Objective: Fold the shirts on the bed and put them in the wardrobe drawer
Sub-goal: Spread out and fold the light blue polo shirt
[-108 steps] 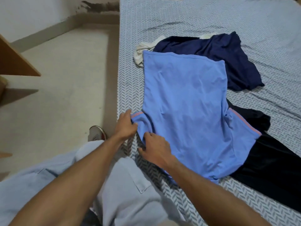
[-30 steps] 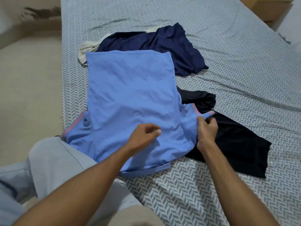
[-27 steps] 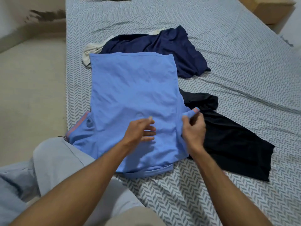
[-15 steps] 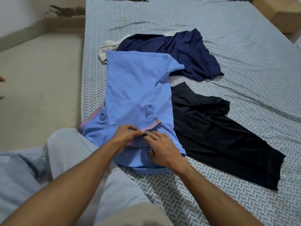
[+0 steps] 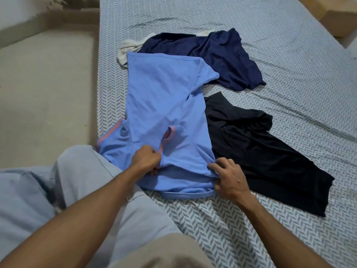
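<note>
At the bed's (image 5: 289, 74) left edge, our left hand (image 5: 145, 158) grips the light blue shirt's (image 5: 164, 93) folded sleeve; our right hand (image 5: 229, 177) pinches its side fold.

Light blue shirt (image 5: 164, 97), its sleeve cuffs edged in a pink-orange stripe. Navy shirt (image 5: 218, 53) plain dark blue. Black shirt (image 5: 257, 144) plain. Cream garment (image 5: 129, 48) off-white. Bed sheet (image 5: 289, 74) pale with a grey-blue herringbone print. Trousers (image 5: 81, 180) pale grey-blue. Floor (image 5: 46, 89) beige.
</note>
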